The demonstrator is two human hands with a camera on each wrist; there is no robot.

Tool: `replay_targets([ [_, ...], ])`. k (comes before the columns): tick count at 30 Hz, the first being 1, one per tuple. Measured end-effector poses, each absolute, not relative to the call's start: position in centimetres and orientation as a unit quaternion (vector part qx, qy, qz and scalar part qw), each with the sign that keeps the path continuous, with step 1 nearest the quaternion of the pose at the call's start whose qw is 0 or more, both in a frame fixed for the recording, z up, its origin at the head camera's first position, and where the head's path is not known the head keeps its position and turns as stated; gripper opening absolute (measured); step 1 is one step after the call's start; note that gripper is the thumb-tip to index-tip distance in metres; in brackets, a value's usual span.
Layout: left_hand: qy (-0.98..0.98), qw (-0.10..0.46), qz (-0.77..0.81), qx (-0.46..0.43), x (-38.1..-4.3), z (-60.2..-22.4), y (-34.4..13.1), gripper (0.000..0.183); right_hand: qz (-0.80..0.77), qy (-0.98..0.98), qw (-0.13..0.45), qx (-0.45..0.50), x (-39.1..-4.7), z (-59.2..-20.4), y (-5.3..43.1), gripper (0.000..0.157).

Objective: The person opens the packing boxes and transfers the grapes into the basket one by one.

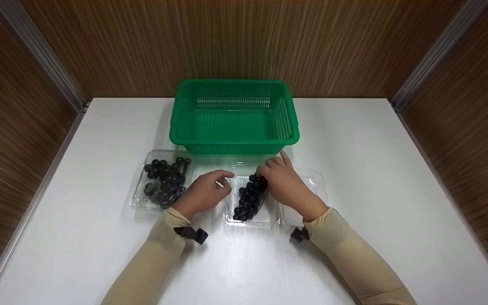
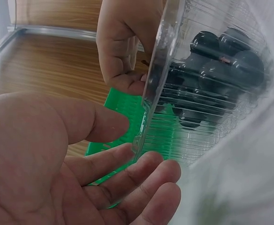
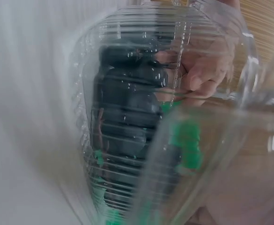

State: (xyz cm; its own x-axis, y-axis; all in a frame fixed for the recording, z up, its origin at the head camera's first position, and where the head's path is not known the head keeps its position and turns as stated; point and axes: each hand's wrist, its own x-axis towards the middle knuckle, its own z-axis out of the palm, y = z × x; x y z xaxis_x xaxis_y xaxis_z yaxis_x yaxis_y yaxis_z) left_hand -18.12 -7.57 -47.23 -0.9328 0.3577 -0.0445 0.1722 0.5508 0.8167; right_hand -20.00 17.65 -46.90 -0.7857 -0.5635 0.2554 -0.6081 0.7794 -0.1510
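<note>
A bunch of dark grapes [image 1: 249,199] lies slantwise in an opened clear plastic clamshell box [image 1: 267,217]. My right hand [image 1: 285,183] pinches the bunch at its upper end, over the box. In the left wrist view, the right hand's [image 2: 125,51] fingertips meet the stem at the box rim. My left hand [image 1: 205,191] hovers left of this box, holding nothing, its fingers loosely bent and thumb apart from them. The box wall blurs the right hand's fingers in the right wrist view.
A green plastic basket [image 1: 234,144] stands behind the boxes, with nothing visible inside. Left of my left hand sits another clear box [image 1: 139,202] of dark grapes. The opened box's lid [image 1: 318,183] lies flat on the right, partly under my right wrist. Wood-grain panels [image 1: 235,38] surround the white table.
</note>
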Motion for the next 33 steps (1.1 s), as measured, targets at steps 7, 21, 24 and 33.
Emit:
replay_targets([
  [7,0.873,0.108,0.452,0.15,-18.2,-47.1,-7.7,0.04,0.135,-0.934,0.146,0.297,-20.0,-46.0,17.7,0.015],
  [21,0.869,0.138,0.452,0.145,-18.2,-46.7,-7.7,0.047,0.15,-0.953,0.158,0.209,-19.7,-44.9,18.7,0.014],
  [24,0.87,0.137,0.451,0.146,-18.2,-46.6,-7.6,0.047,0.138,-0.958,0.138,0.212,-19.7,-44.8,19.0,0.013],
  [33,0.871,0.142,0.445,0.151,-17.9,-46.9,-7.5,0.048,0.119,-0.955,0.149,0.227,-19.3,-45.1,19.3,0.007],
])
